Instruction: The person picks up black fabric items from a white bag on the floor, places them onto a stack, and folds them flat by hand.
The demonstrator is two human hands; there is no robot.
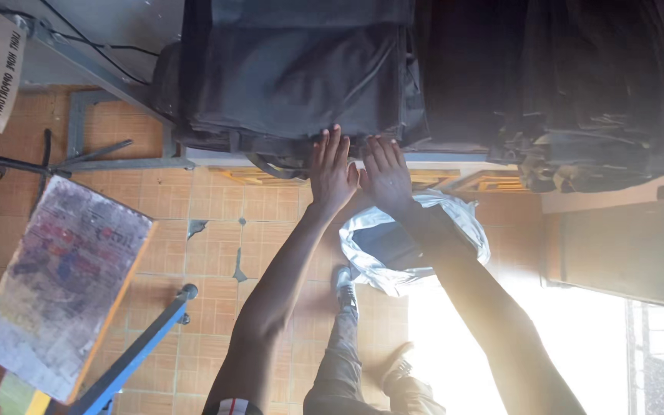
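Black fabric is filling the far part of the view: a tall stack of folded dark cloth is lying on a surface whose pale edge is showing just under the stack. More dark cloth is piled to the right, in shadow. Both arms are reaching out from the near side. The left hand is lying flat with its fingers spread a little, and the fingertips are touching the lower edge of the stack. The right hand is also flat and open, just beside the left one, and it is pressing on the same edge. Neither hand is gripping anything.

Below the hands, a shiny plastic bag with something dark inside is resting on the floor of orange-brown tiles. At the left, a worn, paint-stained board is sitting on a blue metal stand. Strong sunlight is coming in at the near right and is washing out that corner. The person's legs and shoes are showing between the arms.
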